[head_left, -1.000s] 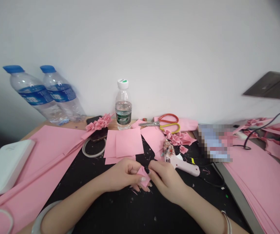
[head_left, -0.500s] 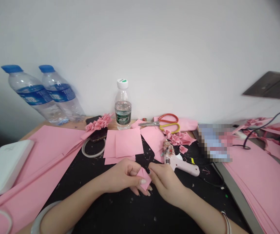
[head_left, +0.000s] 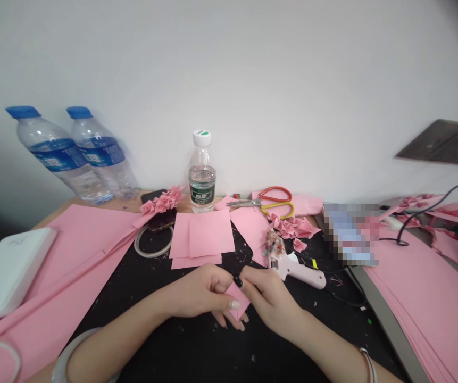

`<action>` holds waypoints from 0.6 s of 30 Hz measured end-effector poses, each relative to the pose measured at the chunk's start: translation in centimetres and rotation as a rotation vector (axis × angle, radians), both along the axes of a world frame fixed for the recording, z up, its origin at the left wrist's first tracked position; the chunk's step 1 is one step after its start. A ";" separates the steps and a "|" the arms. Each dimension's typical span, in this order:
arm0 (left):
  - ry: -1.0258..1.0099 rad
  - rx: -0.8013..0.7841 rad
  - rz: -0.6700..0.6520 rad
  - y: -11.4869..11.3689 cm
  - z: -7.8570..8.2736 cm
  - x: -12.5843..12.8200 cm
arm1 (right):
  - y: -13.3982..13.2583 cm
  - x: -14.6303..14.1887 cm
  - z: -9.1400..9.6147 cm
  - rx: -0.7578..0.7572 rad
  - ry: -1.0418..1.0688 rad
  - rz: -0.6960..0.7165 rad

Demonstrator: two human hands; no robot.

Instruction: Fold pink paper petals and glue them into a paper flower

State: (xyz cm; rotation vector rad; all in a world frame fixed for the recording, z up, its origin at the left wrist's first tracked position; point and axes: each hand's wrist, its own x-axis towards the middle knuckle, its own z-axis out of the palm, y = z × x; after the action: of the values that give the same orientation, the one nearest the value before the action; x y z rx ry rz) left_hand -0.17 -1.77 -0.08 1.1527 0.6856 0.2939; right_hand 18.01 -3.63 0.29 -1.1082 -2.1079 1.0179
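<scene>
A small folded square of pink paper point(head_left: 240, 299) is held over the black mat, between my two hands. My left hand point(head_left: 205, 292) pinches it, thumb on top and fingers underneath. My right hand point(head_left: 268, 298) grips its upper corner, with the dark-nailed thumb pressed on the edge. The fingers behind the paper are partly hidden. Just beyond my hands lie square pink sheets point(head_left: 211, 234). A pale glue gun point(head_left: 302, 272) rests on its side to the right of my right hand.
Scissors point(head_left: 268, 203) with red and yellow handles lie by folded pink paper flowers point(head_left: 290, 226). A small water bottle point(head_left: 202, 178) stands at the wall, two larger bottles point(head_left: 59, 154) at left. Tape roll point(head_left: 138, 247), white power bank point(head_left: 9, 274) and stacked pink sheets point(head_left: 440, 298) flank the mat.
My right thumb has moved slightly left onto the paper's top corner, and the folded paper has turned a little. The view has shifted very slightly.
</scene>
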 end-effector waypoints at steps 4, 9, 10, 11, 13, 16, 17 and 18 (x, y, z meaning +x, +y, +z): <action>-0.023 0.023 0.141 0.4 -0.2 0.2 | 0.3 0.2 -0.1 -0.106 0.072 -0.067; -0.031 0.077 0.169 0.5 -0.5 0.2 | 0.3 0.3 0.0 -0.011 -0.011 -0.037; -0.019 0.139 0.179 0.5 -0.4 0.1 | 0.3 0.3 0.0 0.012 -0.023 -0.028; -0.001 0.216 0.194 0.5 -0.3 0.1 | 0.4 0.3 0.1 0.028 -0.033 -0.024; 0.041 0.374 0.239 0.7 -0.1 0.1 | 0.5 0.4 0.2 0.028 -0.031 -0.044; 0.047 0.478 0.331 1.0 0.0 0.0 | 0.6 0.4 0.3 -0.013 0.020 -0.093; 0.035 0.476 0.373 1.0 -0.1 0.1 | 0.5 0.4 0.3 -0.025 0.034 -0.101; 0.022 0.458 0.415 1.1 -0.2 0.1 | 0.5 0.3 0.3 -0.034 0.042 -0.105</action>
State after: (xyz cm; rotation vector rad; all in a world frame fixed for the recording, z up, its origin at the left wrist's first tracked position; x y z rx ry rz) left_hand -0.07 -0.68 -0.24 1.4409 0.9050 0.8225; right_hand 18.34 -3.14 0.55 -1.1905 -1.9845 1.0224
